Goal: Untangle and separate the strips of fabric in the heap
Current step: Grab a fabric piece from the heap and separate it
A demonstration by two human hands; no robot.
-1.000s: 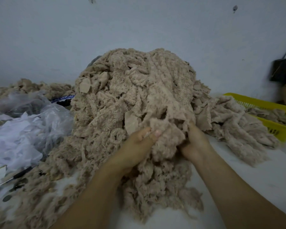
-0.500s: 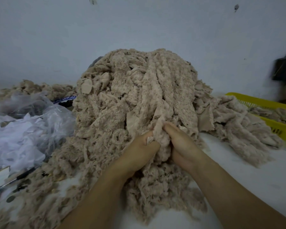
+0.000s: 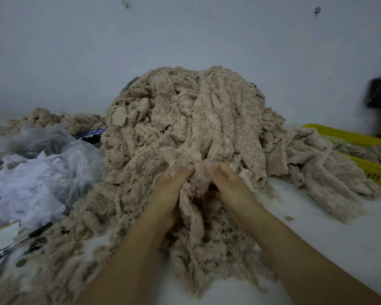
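A tall heap of beige fuzzy fabric strips (image 3: 191, 119) rises in the middle of the white table (image 3: 317, 234), against the wall. At the heap's front foot my left hand (image 3: 169, 194) and my right hand (image 3: 229, 186) sit close together. Both grip the same bunch of fabric strips (image 3: 198, 172) between thumb and curled fingers, thumbs almost touching. The bunch hangs down between my palms and trails toward me. My fingers are buried in the fabric and mostly hidden.
A clear plastic bag with white scraps (image 3: 31, 181) lies at the left, with a black pen (image 3: 20, 241) in front of it. A yellow basket (image 3: 361, 155) holding more strips stands at the right. Separated strips (image 3: 330, 179) spread from the heap toward it.
My right hand has moved left from the heap's side to meet my left hand. Both now hold one bunch closer together and lower at the heap's front.
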